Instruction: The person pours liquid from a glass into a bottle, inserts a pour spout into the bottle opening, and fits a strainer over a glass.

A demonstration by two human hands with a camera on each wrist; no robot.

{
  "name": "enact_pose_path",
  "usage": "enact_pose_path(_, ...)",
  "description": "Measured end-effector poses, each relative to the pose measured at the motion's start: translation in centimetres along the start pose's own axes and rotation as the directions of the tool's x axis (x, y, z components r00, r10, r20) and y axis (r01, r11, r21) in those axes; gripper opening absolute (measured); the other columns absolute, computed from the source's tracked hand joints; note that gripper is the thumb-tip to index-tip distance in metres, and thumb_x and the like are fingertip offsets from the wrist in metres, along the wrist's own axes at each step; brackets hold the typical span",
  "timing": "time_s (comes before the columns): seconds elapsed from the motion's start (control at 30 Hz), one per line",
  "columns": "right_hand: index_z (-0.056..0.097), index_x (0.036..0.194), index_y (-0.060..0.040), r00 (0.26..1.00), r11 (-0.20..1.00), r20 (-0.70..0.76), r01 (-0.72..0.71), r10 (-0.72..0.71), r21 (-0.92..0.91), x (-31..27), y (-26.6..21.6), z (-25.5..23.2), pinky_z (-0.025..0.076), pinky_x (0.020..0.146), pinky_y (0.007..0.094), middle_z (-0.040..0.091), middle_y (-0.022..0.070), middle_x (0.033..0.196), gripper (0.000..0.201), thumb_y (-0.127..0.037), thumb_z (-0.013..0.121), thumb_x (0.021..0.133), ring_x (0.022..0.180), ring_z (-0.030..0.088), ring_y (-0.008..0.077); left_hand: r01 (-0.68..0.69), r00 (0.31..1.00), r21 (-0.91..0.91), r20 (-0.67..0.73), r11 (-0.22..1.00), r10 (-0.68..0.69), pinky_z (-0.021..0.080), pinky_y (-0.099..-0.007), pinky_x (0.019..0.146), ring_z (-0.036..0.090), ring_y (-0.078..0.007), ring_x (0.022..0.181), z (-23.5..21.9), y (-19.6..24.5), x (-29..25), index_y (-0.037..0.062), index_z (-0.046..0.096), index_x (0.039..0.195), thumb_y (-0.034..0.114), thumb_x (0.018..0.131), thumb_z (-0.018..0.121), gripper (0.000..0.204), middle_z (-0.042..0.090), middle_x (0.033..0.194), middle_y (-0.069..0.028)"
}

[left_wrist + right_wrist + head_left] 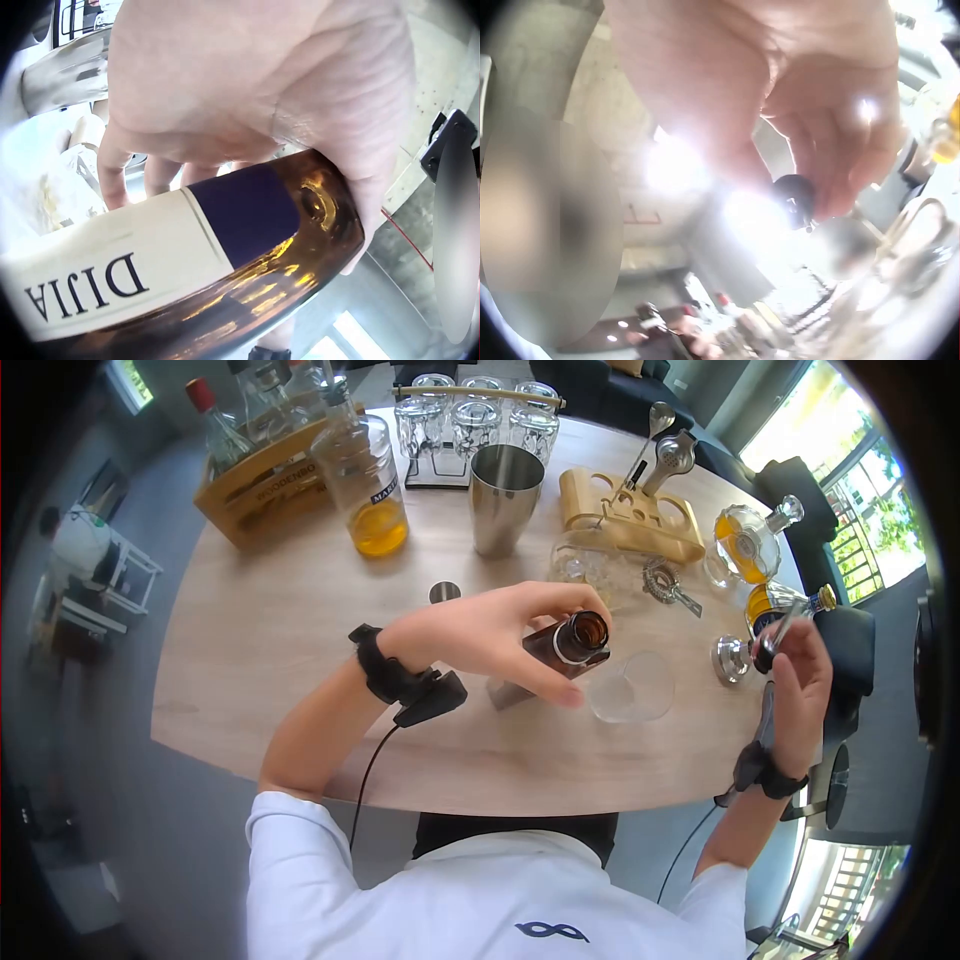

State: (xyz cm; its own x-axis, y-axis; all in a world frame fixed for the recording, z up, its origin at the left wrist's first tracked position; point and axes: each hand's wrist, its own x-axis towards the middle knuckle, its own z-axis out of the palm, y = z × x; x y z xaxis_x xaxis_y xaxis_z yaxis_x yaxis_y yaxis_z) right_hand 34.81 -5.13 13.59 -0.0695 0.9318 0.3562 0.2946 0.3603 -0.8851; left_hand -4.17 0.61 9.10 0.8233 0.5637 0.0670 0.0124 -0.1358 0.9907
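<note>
My left hand (490, 628) grips a brown glass bottle (548, 650) around its upper body. Its open mouth faces up and tilts to the right. A cream and dark blue label with the letters "DIJIA" shows on the bottle (150, 255) in the left wrist view. At the table's right side, my right hand (803, 685) pinches a small black-based pourer (766, 657) between thumb and fingers; a thin shiny part rises from it. Just right of the brown bottle stands a clear glass (632, 688).
Behind the hands are a steel shaker tin (505, 500), a tall bottle with amber liquid (375, 510), a wooden tool stand (630, 525) and a strainer (668, 585). A jigger (445, 592) sits beyond the left wrist. Amber bottles (745, 545) line the right edge, near a silver piece (731, 658).
</note>
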Motion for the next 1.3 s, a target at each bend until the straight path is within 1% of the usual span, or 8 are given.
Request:
enact_pose_path(0.17, 0.062, 0.126, 0.0026, 0.897, 0.864, 0.242, 0.238, -0.371, 0.444, 3.0, -4.3, 10.3, 0.056, 0.096, 0.0382, 0.071, 0.0136, 0.116, 0.044, -0.016, 0.083, 0.093, 0.108, 0.071, 0.0241, 0.018, 1.0, -0.009, -0.004, 1.0, -0.018, 0.051, -0.0284, 0.098, 0.061, -0.0125, 0.111, -0.1, -0.1, 0.1, 0.0088, 0.059, 0.136, 0.017, 0.082, 0.09, 0.062, 0.063, 0.119, -0.0015)
enact_pose_path(0.27, 0.063, 0.123, 0.0026, 0.889, 0.847, 0.234, 0.252, -0.394, 0.469, 3.8, -4.6, 13.8, 0.056, 0.097, 0.038, 0.072, 0.0145, 0.115, 0.042, -0.01, 0.085, 0.091, 0.108, 0.071, 0.0238, 0.042, 0.999, -0.006, -0.003, 0.999, -0.042, 0.05, -0.0315, 0.103, 0.06, -0.0135, 0.115, -0.1, -0.1, 0.0, 0.0076, 0.057, 0.142, 0.019, 0.083, 0.09, 0.068, 0.063, 0.125, -0.0024)
enact_pose_path(0.43, 0.066, 0.118, 0.0028, 0.868, 0.906, 0.339, 0.245, -0.364, 0.346, 4.3, -3.8, 14.5, 0.055, 0.097, 0.0366, 0.073, 0.0129, 0.114, 0.041, -0.001, 0.087, 0.084, 0.107, 0.071, 0.0205, 0.064, 0.998, -0.051, 0.028, 0.997, -0.063, 0.047, -0.0346, 0.109, 0.057, -0.0141, 0.121, -0.3, -0.7, 0.2, 0.0069, 0.053, 0.15, 0.021, 0.082, 0.091, 0.079, 0.061, 0.131, -0.002)
enact_pose_path(0.7, 0.068, 0.116, 0.004, 0.848, 0.934, 0.442, 0.157, -0.294, 0.321, 4.8, -3.4, 14.2, 0.051, 0.093, 0.0326, 0.073, 0.0106, 0.112, 0.038, -0.001, 0.086, 0.083, 0.105, 0.068, 0.0176, -0.035, 0.999, -0.06, 0.024, 0.998, 0.037, 0.046, -0.035, 0.106, 0.059, -0.0151, 0.117, -0.3, -0.7, 0.6, 0.0074, 0.059, 0.133, 0.021, 0.079, 0.093, 0.065, 0.061, 0.124, -0.0022)
enact_pose_path(1.0, 0.065, 0.107, 0.0002, 0.881, 0.919, 0.396, 0.098, -0.258, 0.383, 4.2, -3.5, 15.2, 0.053, 0.094, 0.0349, 0.075, 0.0188, 0.115, 0.035, -0.005, 0.088, 0.081, 0.104, 0.072, 0.0225, 0.028, 0.999, -0.123, 0.04, 0.992, -0.024, 0.049, -0.0313, 0.1, 0.06, -0.0151, 0.114, -0.3, -0.8, 0.6, 0.0052, 0.06, 0.132, 0.02, 0.078, 0.093, 0.065, 0.064, 0.12, -0.0027)
enact_pose_path(1.07, 0.06, 0.105, -0.0018, 0.881, 0.921, 0.4, 0.095, -0.254, 0.377, 4.3, -3.6, 15.4, 0.059, 0.096, 0.039, 0.072, 0.0254, 0.114, 0.041, -0.019, 0.09, 0.083, 0.106, 0.073, 0.0272, 0.035, 0.999, -0.136, 0.031, 0.99, -0.031, 0.049, -0.031, 0.1, 0.06, -0.0148, 0.114, -0.2, -0.5, 0.4, 0.005, 0.06, 0.131, 0.019, 0.078, 0.093, 0.064, 0.064, 0.121, -0.0027)
enact_pose_path(1.23, 0.055, 0.095, -0.0046, 0.923, 0.884, 0.278, 0.12, -0.267, 0.453, 3.9, -3.3, 16.9, 0.056, 0.091, 0.0377, 0.076, 0.024, 0.109, 0.034, -0.006, 0.087, 0.084, 0.101, 0.074, 0.0257, 0.125, 0.992, -0.157, 0.05, 0.98, -0.118, 0.05, -0.0299, 0.097, 0.06, -0.0139, 0.112, -0.3, -0.4, 0.3, 0.0045, 0.061, 0.129, 0.017, 0.079, 0.092, 0.06, 0.064, 0.119, -0.0029)
enact_pose_path(1.3, 0.052, 0.093, -0.0058, 0.943, 0.891, 0.256, 0.081, -0.213, 0.446, 3.5, -2.7, 17.2, 0.056, 0.088, 0.0373, 0.076, 0.0241, 0.108, 0.036, -0.005, 0.087, 0.084, 0.1, 0.074, 0.0254, 0.019, 0.998, -0.153, 0.057, 0.988, -0.01, 0.05, -0.0294, 0.097, 0.061, -0.0133, 0.11, -0.3, -1.3, 0.6, 0.0043, 0.062, 0.128, 0.017, 0.081, 0.091, 0.057, 0.065, 0.117, -0.003)
